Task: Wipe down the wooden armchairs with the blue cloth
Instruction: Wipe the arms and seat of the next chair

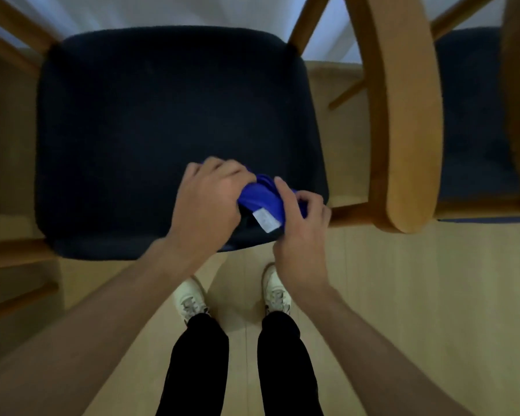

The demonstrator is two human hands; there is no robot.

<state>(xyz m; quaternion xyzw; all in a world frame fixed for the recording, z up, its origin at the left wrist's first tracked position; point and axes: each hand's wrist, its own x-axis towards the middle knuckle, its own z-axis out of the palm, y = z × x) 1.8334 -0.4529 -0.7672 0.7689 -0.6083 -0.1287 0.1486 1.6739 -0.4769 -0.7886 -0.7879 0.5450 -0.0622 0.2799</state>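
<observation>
Nearest to us we note the person's two shoes on the pale floor, toes pointing at the front edge of the chair. Above them both hands meet over the front right part of the dark seat cushion. The left hand has its fingers curled over the bunched blue cloth from the left; the right hand pinches the same cloth from the right, thumb laid along its upper edge. A white label hangs from the cloth's lower fold. The cloth lies between the two hands, its bunched length running roughly left to right, and we judge it is being gathered or refolded rather than wiped with. Whether it rests on the cushion or is held just clear of it we cannot say with confidence, as the view is soft here. The relation that governs the coming move is this: the nearest wooden part is the broad armrest, just to the right of the hands and running away from us, its rounded front end close beside the right hand. We judge the right hand better placed to carry the cloth onto it. Farther right a second armchair stands alongside.
</observation>
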